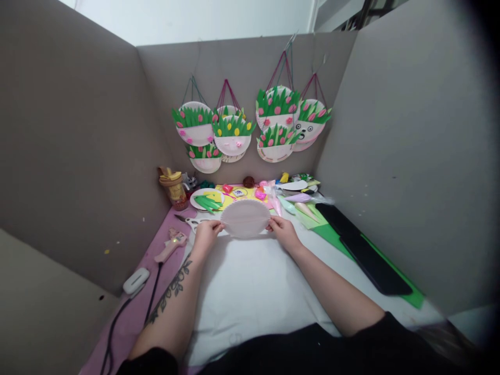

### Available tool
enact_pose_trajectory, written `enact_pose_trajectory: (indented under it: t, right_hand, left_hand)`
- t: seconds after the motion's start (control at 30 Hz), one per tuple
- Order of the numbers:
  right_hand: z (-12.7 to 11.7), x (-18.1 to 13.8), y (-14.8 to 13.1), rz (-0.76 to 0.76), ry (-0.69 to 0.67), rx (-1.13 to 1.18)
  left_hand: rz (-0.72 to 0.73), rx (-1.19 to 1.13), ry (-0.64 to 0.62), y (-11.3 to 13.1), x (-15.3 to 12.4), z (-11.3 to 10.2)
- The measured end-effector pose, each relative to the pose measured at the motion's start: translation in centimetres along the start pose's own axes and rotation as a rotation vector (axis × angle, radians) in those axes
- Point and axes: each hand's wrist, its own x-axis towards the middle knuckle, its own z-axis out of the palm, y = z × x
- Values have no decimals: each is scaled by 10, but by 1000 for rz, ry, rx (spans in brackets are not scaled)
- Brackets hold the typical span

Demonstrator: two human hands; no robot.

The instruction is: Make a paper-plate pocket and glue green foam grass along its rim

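A white paper plate point(245, 217) is held between both hands above the white sheet point(250, 281) on the table. My left hand point(207, 233) grips its left rim and my right hand point(282, 230) grips its right rim. The plate looks flat and faces up, with a faint line across its middle. Scissors point(191, 221) lie just left of my left hand.
A pink glue gun point(172, 244) with its cord lies at the left on a pink sheet. Another plate with green paper leaves point(207, 200), small craft pieces and a jar point(174, 188) stand behind. Black strips on green paper point(363, 250) lie at the right. Finished plate baskets point(234, 133) hang on the back wall.
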Motion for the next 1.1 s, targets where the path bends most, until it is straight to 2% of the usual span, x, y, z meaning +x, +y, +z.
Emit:
enact_pose_trajectory:
  t: [0.4,0.5,0.67,0.83,0.93,1.0,1.1]
  right_hand:
    - [2,-3,1,-20,43,-36]
    - [3,-6,-4,-10,54,-4]
    - [14,-11,-7,35,55,165]
    - [25,-13,-4,144,163,347]
    - [30,-14,-7,203,201,444]
    - [32,-15,-8,224,175,470]
    - [29,-17,-9,206,131,375]
  left_hand:
    - [17,-53,-8,-1,1,1]
    - [-39,-271,33,-1,3,8]
    - [-250,-803,119,12,1,22]
    - [-325,-1054,72,31,-10,36]
    - [-315,-1096,48,41,-18,42]
    - [-281,-1062,64,48,-23,40]
    - [-138,-826,151,56,-29,24]
